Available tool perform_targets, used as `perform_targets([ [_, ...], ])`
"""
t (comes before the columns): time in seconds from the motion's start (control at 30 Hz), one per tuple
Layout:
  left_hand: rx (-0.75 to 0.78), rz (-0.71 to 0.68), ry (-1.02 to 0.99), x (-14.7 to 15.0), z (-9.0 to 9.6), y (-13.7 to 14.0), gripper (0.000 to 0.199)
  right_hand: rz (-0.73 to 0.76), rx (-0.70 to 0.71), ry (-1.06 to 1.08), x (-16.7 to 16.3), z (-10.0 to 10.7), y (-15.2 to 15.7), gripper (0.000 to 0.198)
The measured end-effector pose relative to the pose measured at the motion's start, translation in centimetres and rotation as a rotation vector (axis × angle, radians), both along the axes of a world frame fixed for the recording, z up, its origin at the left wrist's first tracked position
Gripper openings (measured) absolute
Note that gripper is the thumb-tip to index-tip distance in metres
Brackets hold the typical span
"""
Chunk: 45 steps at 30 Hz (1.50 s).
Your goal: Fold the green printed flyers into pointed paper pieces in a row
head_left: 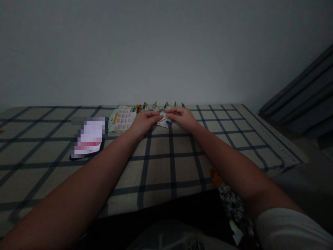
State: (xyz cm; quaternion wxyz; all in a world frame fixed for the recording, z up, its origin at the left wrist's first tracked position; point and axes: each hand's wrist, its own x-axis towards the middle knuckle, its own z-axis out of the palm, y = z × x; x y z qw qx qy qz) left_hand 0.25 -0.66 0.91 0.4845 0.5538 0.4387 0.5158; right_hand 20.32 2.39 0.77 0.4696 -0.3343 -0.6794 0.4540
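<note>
A small piece of printed paper [164, 122], folded to a point at the top, is pinched between my two hands above the checked cloth. My left hand [145, 121] grips its left edge between thumb and fingers. On the opposite edge, the thumb and fingertips of my right hand [182, 116] are closed. Just behind my hands stands a row of several small folded paper pieces [156, 106] with pointed tops, partly hidden by my fingers. Left of my left hand lies a stack of printed leaflets [123, 118].
A phone [90, 137] with a lit, blurred screen lies on the left of the checked tablecloth [158, 166]. A plain wall [166, 52] rises behind the table. Grey curtain-like folds [304, 90] hang at the right. Near my lap is an orange and patterned item [215, 177].
</note>
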Motion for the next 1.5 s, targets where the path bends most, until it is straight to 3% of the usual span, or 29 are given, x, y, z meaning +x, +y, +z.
perform_targets([
  [0.3, -0.018, -0.016, 0.061, 0.08, 0.21, -0.47, 0.033, 0.014, 0.036, -0.091, 0.17, -0.04, -0.32, 0.045],
  [0.5, 0.087, 0.055, -0.004, -0.06, -0.29, 0.13, 0.038, -0.015, -0.073, 0.045, 0.0, -0.26, -0.13, 0.059],
  [0.73, 0.138, 0.086, -0.072, 0.15, -0.29, 0.43, 0.033, 0.005, -0.104, 0.049, -0.56, -0.45, -0.12, 0.043],
  [0.93, 0.057, 0.08, -0.097, 0.65, 0.06, -0.16, 0.045, 0.069, -0.155, -0.029, -0.5, -0.02, -0.64, 0.034],
  [1.1, -0.008, 0.057, -0.092, 0.88, 0.03, -0.54, 0.05, 0.009, -0.121, -0.064, -0.24, 0.29, -0.81, 0.033],
  [1.5, 0.019, 0.06, -0.074, 0.62, -0.3, -0.2, 0.052, 0.007, -0.113, -0.127, -0.2, 0.46, -0.55, 0.033],
])
